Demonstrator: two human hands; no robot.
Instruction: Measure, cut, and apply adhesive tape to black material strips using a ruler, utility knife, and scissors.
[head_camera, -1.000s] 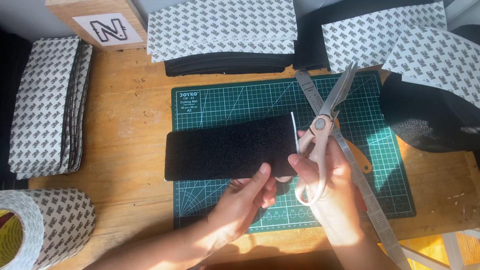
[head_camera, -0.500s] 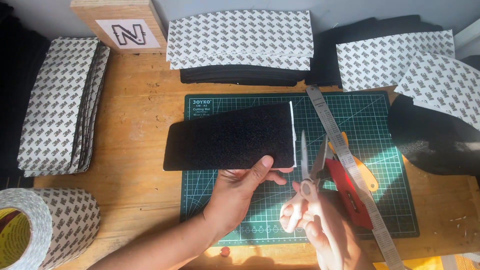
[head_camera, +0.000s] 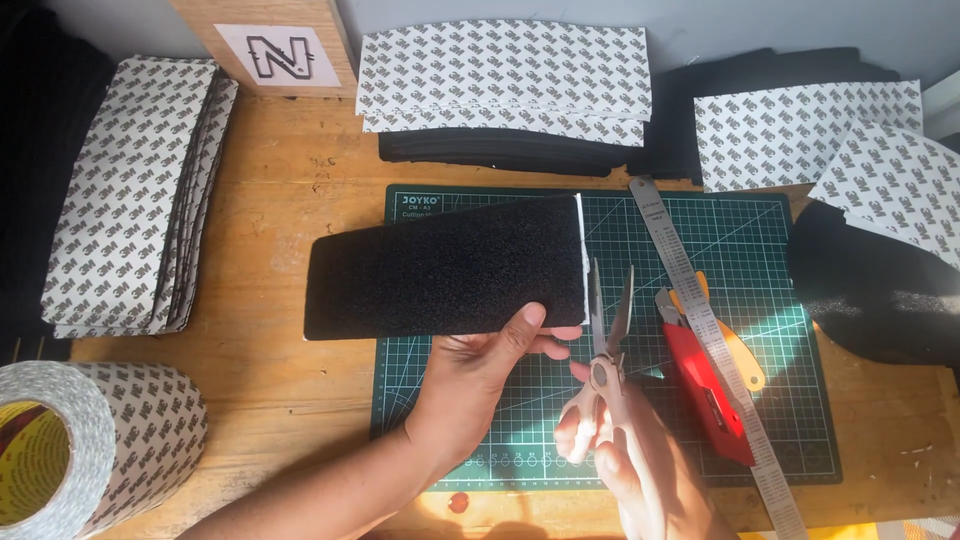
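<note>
The left hand (head_camera: 480, 385) holds a black foam strip (head_camera: 445, 270) by its bottom edge, thumb on top and fingers under it. The strip lies flat over the left part of the green mat (head_camera: 700, 440), with its left end out on the wooden table (head_camera: 280, 200). The right hand (head_camera: 625, 460) holds the scissors (head_camera: 605, 340) by the pale handles, fingers through the loops. The blades point to 12 o'clock and are open a little, just right of the strip's white right edge. I cannot tell if they touch it. At 3 o'clock from the scissors lie a red knife (head_camera: 705, 395), an orange knife (head_camera: 735, 350) and a long metal ruler (head_camera: 715, 350) laid slanting over them. At 12 o'clock sits a pile of dotted white sheets (head_camera: 505, 75) on black foam. More dotted sheets are stacked at 9 o'clock (head_camera: 135, 190) and at 2 o'clock (head_camera: 810, 135). A big tape roll (head_camera: 95, 445) sits at 8 o'clock.
</note>
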